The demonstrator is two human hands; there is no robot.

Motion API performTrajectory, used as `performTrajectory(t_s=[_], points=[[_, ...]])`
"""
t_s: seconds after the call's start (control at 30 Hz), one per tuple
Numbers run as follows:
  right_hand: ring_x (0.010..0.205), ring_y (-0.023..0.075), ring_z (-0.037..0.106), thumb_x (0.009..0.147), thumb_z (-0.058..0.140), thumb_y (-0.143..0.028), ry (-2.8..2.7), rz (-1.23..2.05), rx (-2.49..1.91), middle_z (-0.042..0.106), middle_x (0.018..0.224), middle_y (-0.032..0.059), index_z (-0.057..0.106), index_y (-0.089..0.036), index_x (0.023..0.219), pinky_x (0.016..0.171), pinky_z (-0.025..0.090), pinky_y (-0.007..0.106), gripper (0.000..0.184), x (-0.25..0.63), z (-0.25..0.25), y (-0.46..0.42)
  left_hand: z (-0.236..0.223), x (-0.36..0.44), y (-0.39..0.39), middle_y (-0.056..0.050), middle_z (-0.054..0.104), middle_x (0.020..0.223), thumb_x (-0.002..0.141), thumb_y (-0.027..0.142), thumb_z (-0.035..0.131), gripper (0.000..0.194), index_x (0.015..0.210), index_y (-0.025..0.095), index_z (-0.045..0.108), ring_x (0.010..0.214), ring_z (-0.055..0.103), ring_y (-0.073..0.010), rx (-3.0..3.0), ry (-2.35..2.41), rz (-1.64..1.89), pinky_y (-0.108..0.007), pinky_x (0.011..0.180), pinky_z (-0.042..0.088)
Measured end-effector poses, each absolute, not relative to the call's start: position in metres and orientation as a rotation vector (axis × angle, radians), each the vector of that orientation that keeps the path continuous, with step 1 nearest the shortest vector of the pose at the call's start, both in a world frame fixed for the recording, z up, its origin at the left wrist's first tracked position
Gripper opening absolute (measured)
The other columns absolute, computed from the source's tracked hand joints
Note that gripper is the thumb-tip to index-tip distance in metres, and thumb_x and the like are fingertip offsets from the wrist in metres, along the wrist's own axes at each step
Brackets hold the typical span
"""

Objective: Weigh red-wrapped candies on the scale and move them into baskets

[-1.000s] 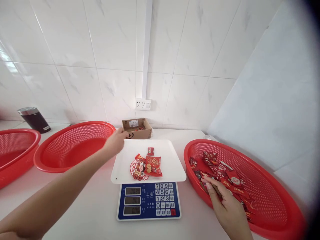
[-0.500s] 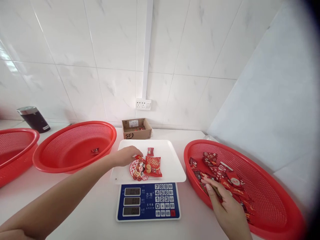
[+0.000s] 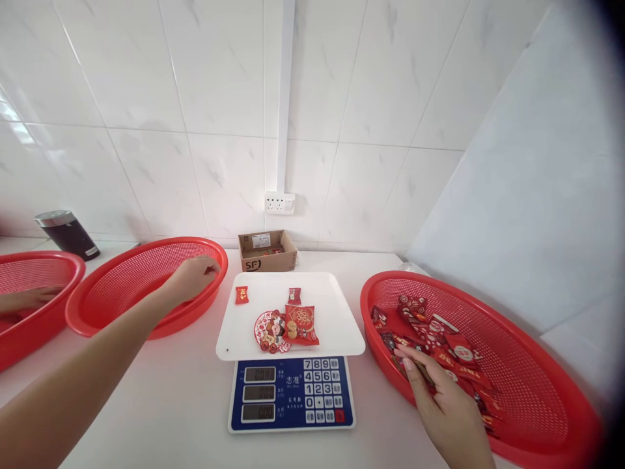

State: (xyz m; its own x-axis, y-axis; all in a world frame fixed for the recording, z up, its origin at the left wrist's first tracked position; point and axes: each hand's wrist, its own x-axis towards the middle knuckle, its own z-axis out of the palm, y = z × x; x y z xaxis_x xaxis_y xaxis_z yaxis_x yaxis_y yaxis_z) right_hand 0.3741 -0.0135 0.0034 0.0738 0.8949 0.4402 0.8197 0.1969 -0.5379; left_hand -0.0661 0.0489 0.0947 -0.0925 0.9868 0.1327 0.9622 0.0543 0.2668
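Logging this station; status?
Left hand at middle red mesh basket; right hand at rightmost red mesh basket. Red packets on white scale tray; brown cardboard box behind, not blocking.

A scale [image 3: 288,391] is being held up by the table [image 3: 170,404]. On its tray [image 3: 336,326], two sweets [image 3: 241,295] are being carried behind a card [image 3: 266,329] and a packet [image 3: 301,323]. Behind the scale, a box [image 3: 271,262] is being seen. On the right, snacks [image 3: 442,332] are being held in a basket [image 3: 527,365]. On the left, a second basket [image 3: 114,286] and a third basket [image 3: 53,312] are being seen, with a cup [image 3: 68,236] behind.
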Motion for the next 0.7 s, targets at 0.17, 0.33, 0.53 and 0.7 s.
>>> performTrajectory(t_s=[0.17,0.33,0.53,0.7], points=[[0.095,0.0230,0.068,0.086,0.041,-0.051,-1.737,0.111,-1.618,0.073,0.101,0.0014,0.067,-0.028,0.098,0.070,0.058,0.030,0.037,0.374,0.003,-0.015,0.072,-0.046,0.050,-0.006,0.067,0.097,0.083,0.040,0.041,0.035,0.104,0.022,0.062,0.085,0.063,-0.0211,2.137,2.074,0.304,-0.030,0.070,0.049],[0.092,0.0224,0.069,0.086,0.041,-0.050,-1.757,0.109,-1.585,0.073,0.099,0.0021,0.067,-0.027,0.097,0.070,0.058,0.030,0.036,0.375,0.003,-0.016,0.051,-0.015,0.061,-0.009,0.062,0.108,0.084,0.037,0.045,0.032,0.109,0.024,0.061,0.102,0.057,-0.0252,2.298,1.956,0.177,-0.036,0.084,0.046],[0.092,0.0221,0.069,0.087,0.041,-0.050,-1.760,0.104,-1.584,0.074,0.098,0.0014,0.067,-0.028,0.097,0.070,0.058,0.030,0.036,0.374,0.005,-0.015,0.059,-0.012,0.064,-0.008,0.062,0.102,0.081,0.018,0.045,0.028,0.104,0.022,0.061,0.097,0.058,-0.0204,2.365,1.997,0.138,-0.031,0.084,0.046],[0.092,0.0216,0.069,0.087,0.040,-0.049,-1.756,0.112,-1.585,0.073,0.099,0.0014,0.067,-0.028,0.098,0.070,0.058,0.029,0.036,0.373,0.005,-0.014,0.092,-0.053,0.061,-0.018,0.056,0.109,0.083,0.016,0.034,0.035,0.109,0.013,0.058,0.109,0.050,-0.0341,2.229,2.371,0.291,-0.045,0.078,0.047]])
